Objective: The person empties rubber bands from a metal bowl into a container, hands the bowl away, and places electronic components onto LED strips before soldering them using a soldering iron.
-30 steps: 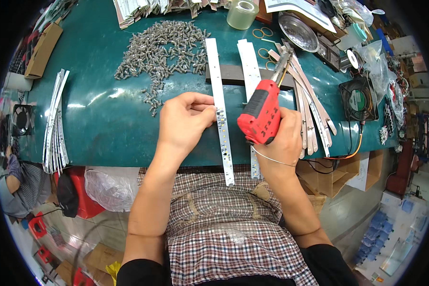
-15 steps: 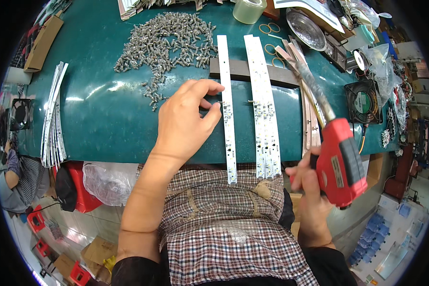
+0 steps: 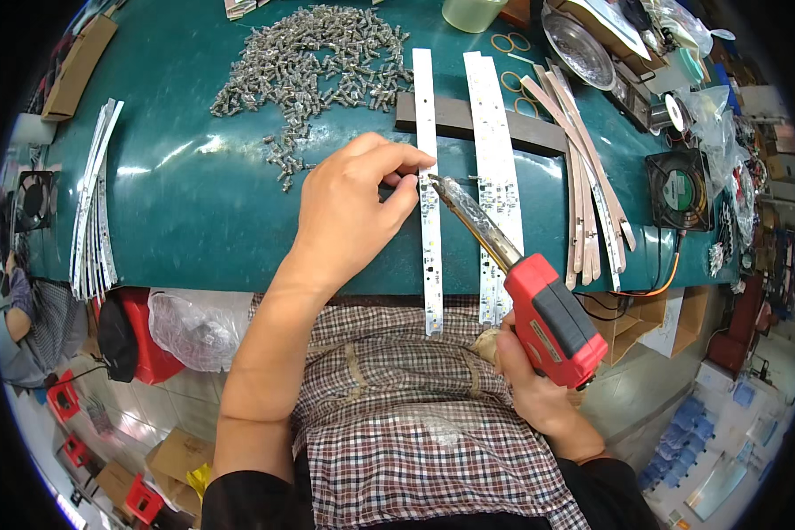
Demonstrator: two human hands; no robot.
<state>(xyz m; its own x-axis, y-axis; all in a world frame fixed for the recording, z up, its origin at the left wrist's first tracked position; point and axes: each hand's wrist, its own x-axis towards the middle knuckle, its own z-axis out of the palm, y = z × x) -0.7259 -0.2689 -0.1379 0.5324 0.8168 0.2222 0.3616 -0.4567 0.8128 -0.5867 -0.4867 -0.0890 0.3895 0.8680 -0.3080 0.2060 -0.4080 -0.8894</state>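
A narrow white LED circuit strip (image 3: 424,106) lies lengthwise before me, propped at its far part on a dark bar (image 3: 532,132). At its left edge my left hand (image 3: 340,212) is closed in a pinch; whatever sits between thumb and forefinger is too small to make out. My right hand (image 3: 539,397) grips a red-and-black soldering gun (image 3: 548,314). The gun's tip reaches the strip right beside my left fingertips. Several more white LED strips (image 3: 493,124) lie side by side just to the right, partly behind the gun.
A heap of small metal parts (image 3: 300,62) spreads over the green table (image 3: 185,212) at the back. Thin strips (image 3: 93,212) are stacked at left, pinkish strips (image 3: 583,185) at right. A fan (image 3: 677,190), a solder spool (image 3: 674,113) and a metal dish (image 3: 581,51) stand farther right.
My right hand has swung the soldering gun left and forward, bringing its tip onto the strip beside my left fingers. My left hand keeps its pinch at the strip's edge.
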